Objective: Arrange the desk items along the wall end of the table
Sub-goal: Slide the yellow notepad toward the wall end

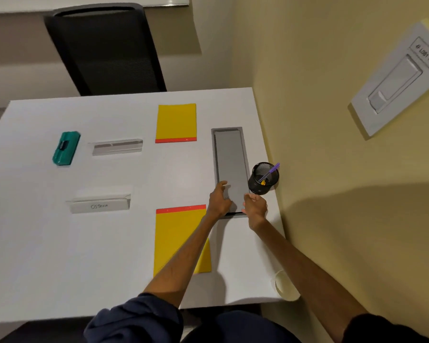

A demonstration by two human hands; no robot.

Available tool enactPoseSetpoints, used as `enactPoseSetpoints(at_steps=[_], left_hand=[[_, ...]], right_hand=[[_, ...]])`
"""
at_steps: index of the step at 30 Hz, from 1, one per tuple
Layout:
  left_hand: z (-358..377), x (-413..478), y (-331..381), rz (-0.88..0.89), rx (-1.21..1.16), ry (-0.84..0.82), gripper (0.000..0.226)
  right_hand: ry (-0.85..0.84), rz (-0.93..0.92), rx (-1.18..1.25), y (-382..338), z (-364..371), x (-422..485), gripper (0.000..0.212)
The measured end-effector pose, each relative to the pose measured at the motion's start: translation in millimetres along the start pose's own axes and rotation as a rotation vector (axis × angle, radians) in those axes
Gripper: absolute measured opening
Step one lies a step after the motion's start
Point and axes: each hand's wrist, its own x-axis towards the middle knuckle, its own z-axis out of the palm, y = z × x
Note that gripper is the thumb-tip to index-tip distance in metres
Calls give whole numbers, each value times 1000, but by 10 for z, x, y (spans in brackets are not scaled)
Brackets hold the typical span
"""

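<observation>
A white table (pixel 60 256) fills the view. A yellow wall (pixel 320 144) runs along its 3 o'clock side, and a white switch plate (pixel 396 80) is fixed on that wall. At 12 o'clock, behind the far edge, stands a black chair (pixel 104 50).

The grey tray (pixel 230 159) lies lengthwise from 12 to 6 o'clock, near the wall end of the table. Both hands are at its near end. The left hand (pixel 219 199) has its fingers curled on the left rim and grips it. The right hand (pixel 254 209) grips the near right corner with bent fingers. Under this near end a dark gap is seen.

Just at 3 o'clock of the tray, almost at the table edge by the wall, stands the black mesh pen cup (pixel 258 184), upright. A purple pen (pixel 270 171) leans inside it.

At 10 o'clock of the tray lies one yellow notepad (pixel 175 122), with its red strip toward the person. The second yellow notepad (pixel 176 238) lies at 7 o'clock of the tray, its red strip away from the person, and the left forearm crosses over it.

Farther toward 9 o'clock are a clear name holder (pixel 117 146) and, beyond it, a green eraser (pixel 66 148). A folded white name card (pixel 99 205) with handwriting lies nearer to the person.

A paper cup (pixel 284 284) lies at the near corner by the wall, at 5 o'clock, partly over the edge.
</observation>
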Motion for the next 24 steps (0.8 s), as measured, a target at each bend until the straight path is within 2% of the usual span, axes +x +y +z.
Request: enactPoseSetpoints(at_steps=[4, 10, 13, 16, 19, 24], left_hand=[[-292, -153, -137, -17, -21, 89, 50], [-736, -389, -447, -63, 41, 235, 48], [-933, -535, -697, -177, 138, 279, 52], [-1061, -701, -923, -356, 272, 215, 56], [-1106, -831, -1082, -486, 340, 165, 62], [-1100, -943, -1308, -571, 301, 184, 60]], right_hand=[[-82, -51, -131, -24, 176, -216, 24], [-224, -131, -396, 19, 470, -516, 15], [-346, -92, -484, 159, 577, -620, 40], [-376, -69, -552, 294, 627, -740, 58], [-389, -43, -589, 416, 666, -812, 64], [-388, -71, -685, 623, 689, -874, 66]])
